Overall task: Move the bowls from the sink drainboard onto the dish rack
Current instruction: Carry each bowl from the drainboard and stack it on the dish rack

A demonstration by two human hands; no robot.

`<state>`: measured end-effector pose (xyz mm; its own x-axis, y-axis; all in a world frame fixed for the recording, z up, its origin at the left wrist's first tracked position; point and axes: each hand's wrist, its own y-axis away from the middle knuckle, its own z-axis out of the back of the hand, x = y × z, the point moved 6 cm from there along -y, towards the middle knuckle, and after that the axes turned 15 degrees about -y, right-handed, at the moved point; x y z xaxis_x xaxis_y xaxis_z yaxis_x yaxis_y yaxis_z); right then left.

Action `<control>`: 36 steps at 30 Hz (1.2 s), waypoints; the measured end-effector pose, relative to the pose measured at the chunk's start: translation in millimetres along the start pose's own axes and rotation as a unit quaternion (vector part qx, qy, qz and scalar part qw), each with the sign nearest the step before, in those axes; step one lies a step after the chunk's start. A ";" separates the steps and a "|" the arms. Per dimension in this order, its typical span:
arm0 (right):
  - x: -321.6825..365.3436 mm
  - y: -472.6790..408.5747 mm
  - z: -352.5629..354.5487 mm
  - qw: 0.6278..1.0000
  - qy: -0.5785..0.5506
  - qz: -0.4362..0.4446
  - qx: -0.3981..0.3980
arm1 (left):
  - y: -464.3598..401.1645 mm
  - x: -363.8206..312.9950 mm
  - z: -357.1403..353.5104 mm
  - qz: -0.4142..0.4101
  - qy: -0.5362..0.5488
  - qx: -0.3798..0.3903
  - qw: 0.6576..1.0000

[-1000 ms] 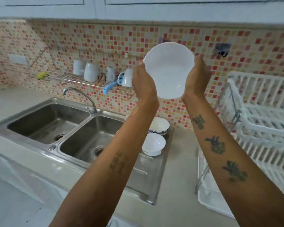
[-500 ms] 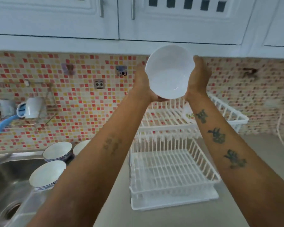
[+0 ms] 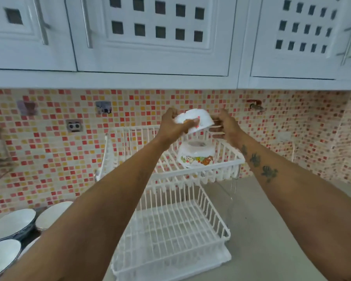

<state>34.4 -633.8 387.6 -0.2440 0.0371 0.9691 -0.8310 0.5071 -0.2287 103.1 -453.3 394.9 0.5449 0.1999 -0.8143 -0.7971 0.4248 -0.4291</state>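
Left hand (image 3: 171, 126) fingers clamp white bowl (image 3: 195, 120), tilted above dish rack (image 3: 201, 173) upper tier. Right hand (image 3: 224, 125) fingers spread, blurred; bowl contact unclear.

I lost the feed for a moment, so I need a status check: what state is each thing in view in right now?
White bowl: turned over, held above the rack's upper tier.
Left hand: gripping the white bowl.
Right hand: fingers spread beside the white bowl; contact unclear.
Cartoon-print bowl: upside down on the upper tier.
Dish rack: lower tier bare.
Blue-rimmed bowls: upright at far left, not yet moved.
Cabinet doors: closed.
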 end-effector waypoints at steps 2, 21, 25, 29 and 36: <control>-6.0 -4.3 5.2 0.998 0.049 -0.025 0.017 | -0.1 6.2 -16.3 -0.050 -0.072 -0.002 0.996; -46.6 -38.3 -4.3 0.925 0.374 0.011 0.066 | -3.8 42.0 -65.6 -0.126 -0.376 0.139 0.908; -33.5 -28.5 -4.6 0.929 0.333 0.159 -0.041 | 1.8 25.9 -45.2 -0.134 -0.284 0.061 0.947; -9.6 -0.1 -50.5 0.948 0.178 0.244 -0.095 | 20.4 0.5 12.8 -0.160 -0.155 -0.140 0.965; 42.1 79.7 -219.5 0.926 -0.029 0.376 0.005 | 72.4 18.3 159.0 -0.066 0.002 -0.367 0.928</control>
<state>67.6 -402.8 430.5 -0.7822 0.3301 0.5284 -0.4196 0.3478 -0.8384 96.7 -278.5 411.0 0.6505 0.1847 -0.7367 -0.6869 -0.2709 -0.6744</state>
